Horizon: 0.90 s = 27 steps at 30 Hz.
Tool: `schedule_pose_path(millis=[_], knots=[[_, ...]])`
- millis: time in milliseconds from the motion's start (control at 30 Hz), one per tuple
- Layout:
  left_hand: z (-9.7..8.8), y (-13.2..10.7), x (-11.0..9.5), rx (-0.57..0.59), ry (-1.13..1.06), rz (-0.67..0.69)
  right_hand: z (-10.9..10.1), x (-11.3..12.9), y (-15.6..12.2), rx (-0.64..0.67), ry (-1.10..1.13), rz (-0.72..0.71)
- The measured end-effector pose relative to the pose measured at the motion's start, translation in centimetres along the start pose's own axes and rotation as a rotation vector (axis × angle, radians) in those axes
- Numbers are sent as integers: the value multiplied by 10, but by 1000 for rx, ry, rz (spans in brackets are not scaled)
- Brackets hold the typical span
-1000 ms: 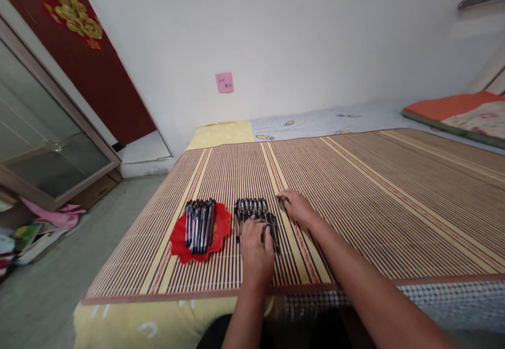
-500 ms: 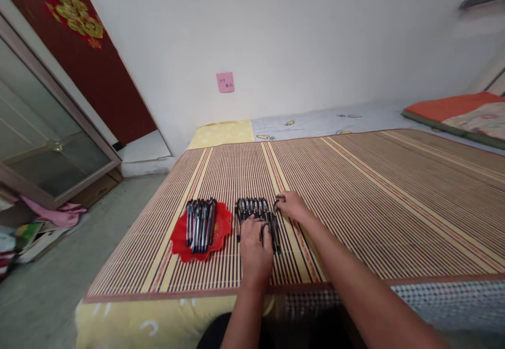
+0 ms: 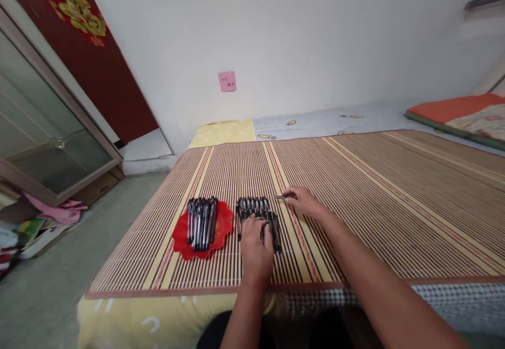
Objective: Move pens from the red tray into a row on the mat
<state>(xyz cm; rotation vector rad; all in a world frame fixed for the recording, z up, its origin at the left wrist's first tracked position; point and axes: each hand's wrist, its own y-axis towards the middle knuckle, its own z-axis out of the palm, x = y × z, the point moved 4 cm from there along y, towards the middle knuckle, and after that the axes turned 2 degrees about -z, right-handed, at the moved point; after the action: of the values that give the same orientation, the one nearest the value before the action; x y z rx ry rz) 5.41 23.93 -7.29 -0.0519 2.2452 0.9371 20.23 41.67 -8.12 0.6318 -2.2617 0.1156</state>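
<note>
A row of black pens with their dark caps (image 3: 253, 203) at the far end lies on the striped mat (image 3: 221, 170). My left hand (image 3: 255, 241) rests over the near part of this row, fingers bent forward and the thumb apart, covering several pen barrels. Just right of the row, my right hand (image 3: 302, 201) pinches a small dark piece that looks like a pen cap (image 3: 280, 197), held a little above the mat. On the left, a red scalloped plate (image 3: 179, 238) carries a bundle of clear-barrelled black pens (image 3: 202, 225).
The mat covers a bed with a yellow patterned sheet (image 3: 118, 320). At the far right lies an orange folded quilt (image 3: 453, 111). A pink note (image 3: 227, 81) sticks to the white wall behind. Clothes and papers (image 3: 43, 230) lie on the floor at left.
My right hand has moved slightly right and away from the row, with the small dark piece in its fingers. My left hand stays over the pens.
</note>
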Motion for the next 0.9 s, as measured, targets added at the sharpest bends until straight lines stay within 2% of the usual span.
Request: schedule_pose_path(millis=[100,167,300,433,633,767,900], knots=[[1,0,-2,4,-8,-9,-9,4,-14,0,238,-17],[2,0,-5,36,-33,-8,-10,14,-24,62,334,-34],[4,-1,-11,100,-94,7,-1,41,-39,238,489,-91],[2,-1,-11,72,-101,-14,10,49,-36,225,616,-51],[4,-2,-7,57,-63,-24,20,18,2,-37,406,231],[4,-1,-6,63,-52,-29,33,6,26,-65,309,307],[2,0,-4,74,-42,-46,43,1,37,-77,203,336]])
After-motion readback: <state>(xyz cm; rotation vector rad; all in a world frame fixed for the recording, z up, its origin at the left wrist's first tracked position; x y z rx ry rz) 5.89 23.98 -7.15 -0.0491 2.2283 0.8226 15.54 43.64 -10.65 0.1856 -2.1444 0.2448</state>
